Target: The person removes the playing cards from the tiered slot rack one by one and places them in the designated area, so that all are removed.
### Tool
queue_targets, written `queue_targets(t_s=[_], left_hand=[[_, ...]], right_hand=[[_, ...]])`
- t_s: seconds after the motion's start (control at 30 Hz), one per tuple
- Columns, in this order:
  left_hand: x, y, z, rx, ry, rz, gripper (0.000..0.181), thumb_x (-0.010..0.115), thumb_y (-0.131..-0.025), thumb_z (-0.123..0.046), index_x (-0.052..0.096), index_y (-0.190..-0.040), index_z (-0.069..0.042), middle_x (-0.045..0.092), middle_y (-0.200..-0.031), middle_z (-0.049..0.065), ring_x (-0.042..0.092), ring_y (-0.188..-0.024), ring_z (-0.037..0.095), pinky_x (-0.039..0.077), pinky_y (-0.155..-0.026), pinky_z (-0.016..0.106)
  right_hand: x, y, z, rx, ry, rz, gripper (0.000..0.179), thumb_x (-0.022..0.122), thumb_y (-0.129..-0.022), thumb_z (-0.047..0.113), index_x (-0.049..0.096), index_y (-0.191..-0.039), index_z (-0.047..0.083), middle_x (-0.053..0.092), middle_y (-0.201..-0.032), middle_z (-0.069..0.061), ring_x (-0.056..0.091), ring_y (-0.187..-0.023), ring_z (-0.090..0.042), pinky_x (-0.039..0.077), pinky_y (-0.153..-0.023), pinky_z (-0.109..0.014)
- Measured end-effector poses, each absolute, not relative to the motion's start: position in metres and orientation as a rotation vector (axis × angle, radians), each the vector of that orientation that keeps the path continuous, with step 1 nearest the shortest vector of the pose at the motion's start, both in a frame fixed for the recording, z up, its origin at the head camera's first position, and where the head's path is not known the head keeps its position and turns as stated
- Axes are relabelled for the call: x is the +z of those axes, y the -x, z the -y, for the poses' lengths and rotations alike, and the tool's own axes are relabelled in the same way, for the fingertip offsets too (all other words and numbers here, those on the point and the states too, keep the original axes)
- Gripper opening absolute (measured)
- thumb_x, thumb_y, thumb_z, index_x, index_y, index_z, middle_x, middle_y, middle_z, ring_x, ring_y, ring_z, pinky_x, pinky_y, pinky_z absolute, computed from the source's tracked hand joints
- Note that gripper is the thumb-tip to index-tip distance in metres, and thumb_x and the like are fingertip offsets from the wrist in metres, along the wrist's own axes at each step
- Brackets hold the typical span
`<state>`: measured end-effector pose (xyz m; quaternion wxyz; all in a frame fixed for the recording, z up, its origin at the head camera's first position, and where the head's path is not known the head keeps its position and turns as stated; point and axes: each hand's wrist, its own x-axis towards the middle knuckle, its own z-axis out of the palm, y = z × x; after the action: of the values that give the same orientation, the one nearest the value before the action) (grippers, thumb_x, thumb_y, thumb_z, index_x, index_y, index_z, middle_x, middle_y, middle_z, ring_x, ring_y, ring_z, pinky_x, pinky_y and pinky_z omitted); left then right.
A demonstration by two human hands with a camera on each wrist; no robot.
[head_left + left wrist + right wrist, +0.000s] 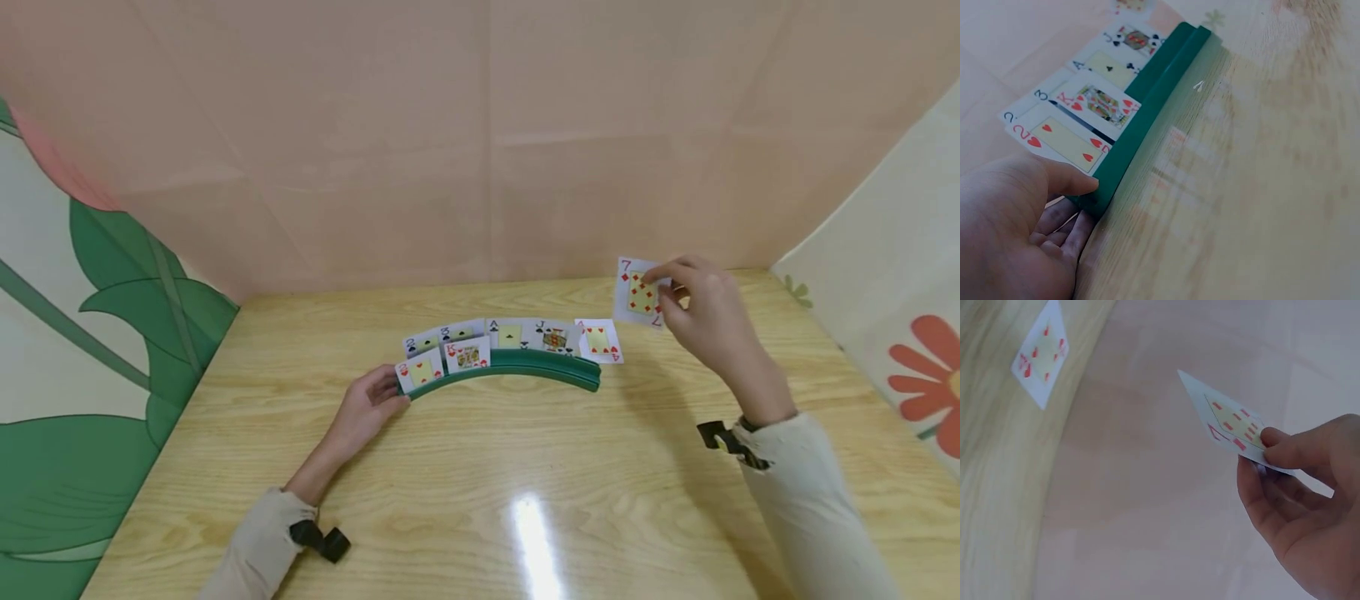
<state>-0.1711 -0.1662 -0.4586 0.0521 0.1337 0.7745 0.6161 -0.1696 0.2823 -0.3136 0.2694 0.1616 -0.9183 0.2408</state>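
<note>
A curved green card holder (536, 364) stands on the table with playing cards upright in it. My left hand (367, 404) grips its left end, thumb (1075, 179) on the front and fingers around the end. The front row has a two of hearts (1063, 145) and a king of hearts (467, 356). Behind them are a black two, a black three, an ace of clubs (509, 335) and a black jack (555, 339). Raised at the right, my right hand (701, 312) pinches a seven of diamonds (637, 292) between thumb and fingers, face toward the head camera.
A hearts card (600, 340) lies face up on the wooden table (450, 483), just behind the holder's right end. A pinkish cloth wall (450, 167) rises along the table's back edge. Printed panels with leaves (123, 283) and a red flower (930, 371) flank the sides.
</note>
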Motion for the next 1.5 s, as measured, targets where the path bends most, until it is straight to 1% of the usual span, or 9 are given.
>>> queue_targets(t_s=[0.13,0.33,0.43,0.5,0.57,0.63,1.0,1.4,1.5], left_hand=[[-0.459,0.171,0.166,1.876,-0.406,-2.357,0.038,0.066,-0.091,0.005,0.058,-0.129,0.003,0.06,-0.13,0.021,0.057,-0.12,0.032,0.048,-0.103,0.041],[-0.458,0.17,0.166,1.865,-0.404,-2.357,0.038,0.065,-0.092,0.004,0.058,-0.129,0.002,0.06,-0.131,0.02,0.057,-0.121,0.032,0.047,-0.104,0.041],[-0.458,0.169,0.166,1.855,-0.41,-2.361,0.039,0.065,-0.093,0.002,0.057,-0.131,0.002,0.059,-0.132,0.02,0.057,-0.122,0.032,0.047,-0.105,0.041],[-0.459,0.169,0.167,1.848,-0.417,-2.368,0.039,0.065,-0.093,0.002,0.057,-0.131,0.002,0.059,-0.132,0.02,0.056,-0.122,0.032,0.047,-0.105,0.041],[-0.459,0.17,0.167,1.843,-0.419,-2.372,0.038,0.065,-0.093,0.001,0.057,-0.131,0.002,0.059,-0.132,0.02,0.057,-0.122,0.031,0.047,-0.104,0.04],[-0.459,0.17,0.167,1.843,-0.418,-2.376,0.038,0.065,-0.093,0.002,0.057,-0.13,0.002,0.059,-0.131,0.019,0.057,-0.121,0.031,0.048,-0.103,0.038],[-0.459,0.17,0.167,1.838,-0.417,-2.382,0.038,0.066,-0.093,0.002,0.058,-0.13,0.0,0.06,-0.131,0.018,0.058,-0.12,0.029,0.05,-0.099,0.029],[-0.458,0.169,0.167,1.831,-0.403,-2.374,0.039,0.065,-0.093,0.002,0.057,-0.131,0.0,0.059,-0.132,0.017,0.057,-0.121,0.029,0.049,-0.101,0.032],[-0.457,0.169,0.167,1.834,-0.392,-2.372,0.039,0.065,-0.093,0.002,0.057,-0.13,0.0,0.059,-0.131,0.017,0.057,-0.121,0.029,0.049,-0.101,0.031]], right_hand=[[-0.322,0.178,-0.287,0.706,-0.442,2.453,0.024,0.056,-0.086,-0.015,0.073,-0.1,-0.006,0.07,-0.098,-0.021,0.066,-0.081,-0.03,0.036,-0.066,0.001],[-0.337,0.188,-0.296,0.814,-0.377,2.498,0.022,0.056,-0.089,-0.012,0.071,-0.103,-0.007,0.071,-0.094,-0.025,0.068,-0.081,-0.036,0.04,-0.062,-0.001],[-0.344,0.192,-0.299,0.843,-0.327,2.564,0.019,0.061,-0.089,-0.008,0.068,-0.106,-0.007,0.068,-0.095,-0.024,0.067,-0.084,-0.037,0.049,-0.066,-0.012],[-0.348,0.194,-0.302,0.854,-0.295,2.617,0.022,0.064,-0.087,-0.007,0.065,-0.11,-0.007,0.065,-0.1,-0.024,0.065,-0.087,-0.038,0.054,-0.068,-0.025],[-0.351,0.195,-0.303,0.87,-0.268,2.675,0.029,0.066,-0.087,-0.005,0.06,-0.116,-0.008,0.06,-0.108,-0.026,0.062,-0.091,-0.041,0.055,-0.068,-0.037],[-0.354,0.197,-0.304,0.89,-0.254,2.713,0.035,0.066,-0.087,-0.005,0.055,-0.121,-0.009,0.056,-0.116,-0.029,0.06,-0.094,-0.043,0.054,-0.068,-0.042],[-0.378,0.209,-0.316,0.891,-0.272,2.776,0.04,0.068,-0.087,-0.005,0.057,-0.125,-0.011,0.062,-0.109,-0.033,0.064,-0.09,-0.041,0.053,-0.059,-0.027],[-0.401,0.216,-0.327,0.737,-0.302,2.908,0.038,0.065,-0.085,-0.005,0.058,-0.121,-0.015,0.058,-0.112,-0.039,0.054,-0.081,-0.037,0.044,-0.062,-0.041],[-0.401,0.218,-0.328,0.723,-0.305,2.967,0.039,0.065,-0.088,-0.002,0.057,-0.123,-0.017,0.056,-0.118,-0.041,0.054,-0.09,-0.041,0.048,-0.074,-0.052]])
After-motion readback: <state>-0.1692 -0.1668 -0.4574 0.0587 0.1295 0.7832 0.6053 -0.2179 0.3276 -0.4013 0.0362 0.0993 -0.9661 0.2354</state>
